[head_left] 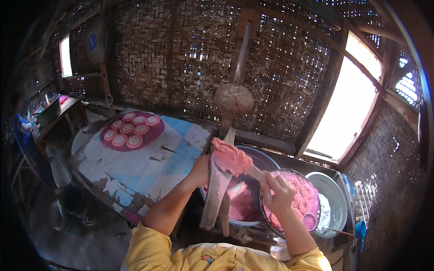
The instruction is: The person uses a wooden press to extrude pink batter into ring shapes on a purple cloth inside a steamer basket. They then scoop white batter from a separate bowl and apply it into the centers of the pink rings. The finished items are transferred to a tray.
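Note:
My right hand [280,194] grips the handle of a flat wooden spatula [257,173]. The spatula's far end touches a thick lump of pink dough [231,157], which sits on top of an upright wooden press [214,192]. Against the left side of that press is my left hand [200,171], its fingers hidden behind the wood and dough. Below and behind stands a blue-grey basin [270,163] with more pink dough [242,207] inside and a whitish object [237,189] leaning in it. To the right, a round tray [282,172] holds several pink dough rings [306,192].
A pale green basin [341,203] and a blue dipper [360,229] stand far right. On the worn table [181,135] at left, a pink mat [156,134] bears several pale-topped rounds [127,128]. A wooden beam [243,49] rises ahead. Another person [25,124] sits far left.

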A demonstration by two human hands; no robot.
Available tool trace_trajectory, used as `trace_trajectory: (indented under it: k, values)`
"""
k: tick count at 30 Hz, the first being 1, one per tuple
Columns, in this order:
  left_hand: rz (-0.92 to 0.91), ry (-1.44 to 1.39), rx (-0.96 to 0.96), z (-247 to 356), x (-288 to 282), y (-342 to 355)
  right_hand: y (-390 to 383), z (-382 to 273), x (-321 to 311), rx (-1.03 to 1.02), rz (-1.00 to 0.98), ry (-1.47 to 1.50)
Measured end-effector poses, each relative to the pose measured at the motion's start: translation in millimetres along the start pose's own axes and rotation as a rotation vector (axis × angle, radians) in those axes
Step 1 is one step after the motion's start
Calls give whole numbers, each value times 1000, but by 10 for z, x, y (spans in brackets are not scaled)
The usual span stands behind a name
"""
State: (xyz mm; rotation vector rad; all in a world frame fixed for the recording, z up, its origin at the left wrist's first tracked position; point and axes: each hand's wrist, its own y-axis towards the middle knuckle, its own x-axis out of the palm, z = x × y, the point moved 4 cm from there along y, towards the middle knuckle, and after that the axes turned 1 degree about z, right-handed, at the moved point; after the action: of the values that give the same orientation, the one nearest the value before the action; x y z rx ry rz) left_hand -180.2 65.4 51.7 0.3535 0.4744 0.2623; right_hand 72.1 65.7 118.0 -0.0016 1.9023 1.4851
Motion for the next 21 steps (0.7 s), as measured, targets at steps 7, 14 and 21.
trace_trajectory:
  k: [7,14,21]
  values:
    - [-84,-529,236,40,-267,-6,-156,-84,-114,39,-224,197]
    - [-223,-192,235,128,-288,12,-30,214,-52,328,-227,106]
    - [102,-527,-47,83,-755,-115,-427,392,37,562,-490,279]
